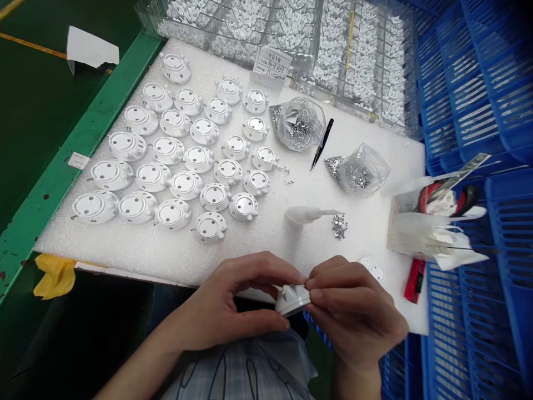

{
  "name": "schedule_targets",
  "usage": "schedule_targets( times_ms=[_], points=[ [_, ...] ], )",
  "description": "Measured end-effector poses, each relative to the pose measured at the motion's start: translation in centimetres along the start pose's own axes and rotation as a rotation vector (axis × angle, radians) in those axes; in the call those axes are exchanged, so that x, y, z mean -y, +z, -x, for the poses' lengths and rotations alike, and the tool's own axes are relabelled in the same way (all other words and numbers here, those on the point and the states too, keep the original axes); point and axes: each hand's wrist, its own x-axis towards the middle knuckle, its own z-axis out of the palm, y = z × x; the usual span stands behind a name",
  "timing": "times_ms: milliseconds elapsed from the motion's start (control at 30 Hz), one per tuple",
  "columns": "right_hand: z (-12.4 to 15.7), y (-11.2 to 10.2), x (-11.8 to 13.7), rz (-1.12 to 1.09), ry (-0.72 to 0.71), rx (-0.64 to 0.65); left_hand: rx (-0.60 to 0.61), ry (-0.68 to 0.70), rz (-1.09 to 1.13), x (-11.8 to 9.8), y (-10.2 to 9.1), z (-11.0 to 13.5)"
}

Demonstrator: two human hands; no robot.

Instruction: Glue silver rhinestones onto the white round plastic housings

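My left hand (227, 305) and my right hand (353, 311) meet at the near edge of a white foam sheet (275, 239). Together they pinch one small round white plastic part (292, 299), held on edge between the fingertips. Both hands are closed on it. Just right of my right hand another white round part (375, 269) lies on the foam. A small heap of tiny metal pieces (339, 226) and a white pen-shaped tool (310, 214) lie just beyond the hands.
Several rows of the same round white parts (175, 161) cover the left of the foam. Two clear bags of metal bits (300, 123) (361, 169), black tweezers (322, 144), clear trays of small white parts (291, 28) behind, blue crates (491, 111) on the right, a clear box with tools (433, 222).
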Motion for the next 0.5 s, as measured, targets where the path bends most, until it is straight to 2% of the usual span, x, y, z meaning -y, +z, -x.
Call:
schedule_targets(
  times_ms=[500],
  points=[
    [-0.04,0.15,0.39,0.063,0.037,0.008,-0.002,0.038,0.041,0.61,-0.4,-0.07]
  ],
)
